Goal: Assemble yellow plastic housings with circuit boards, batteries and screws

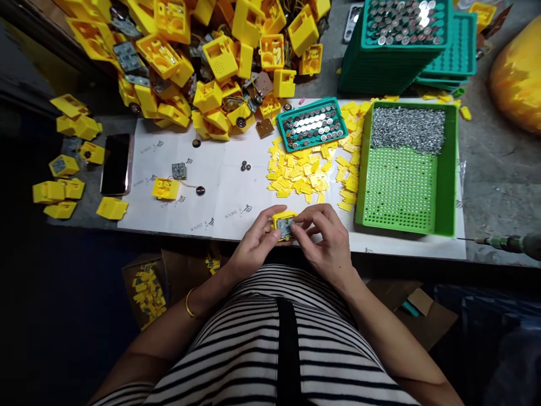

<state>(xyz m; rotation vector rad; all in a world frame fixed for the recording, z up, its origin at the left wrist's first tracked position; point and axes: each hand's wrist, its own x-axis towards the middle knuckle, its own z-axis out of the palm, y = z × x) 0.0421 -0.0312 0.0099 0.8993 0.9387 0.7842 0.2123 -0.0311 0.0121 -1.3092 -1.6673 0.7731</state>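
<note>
So the yellow housing (280, 215) is right at the front edge of the table, held between both hands just in front of the striped shirt, with a gray insert (284, 226) facing up in it. The left hand (255, 241) has its fingers curled round the left side and the thumb near the insert's edge. The right hand (328, 239) has thumb and fingers drawn in narrow at the insert's right side; can't tell if they're actually pinching anything. Judging by looks, the housing is light, stiff plastic, a bit slick but easy to hang on to. I'd grab it by the outer side walls and go gentle on the insert. Further in on the white paper (228, 192) sits another yellow case (165, 189) with a gray block (178, 171) and a black disc (200, 191) beside it. Those thin leads look like the fragile bit, so lift by the case, not the wire. Over to the right there's a green bin (450, 169) with loose metal bits, and left of it, little yellow clips (298, 175) scattered around a teal tray (316, 145) of shiny discs. Way at the back: a big heap of yellow housings (221, 59) and a teal tray stack (374, 67).
</note>
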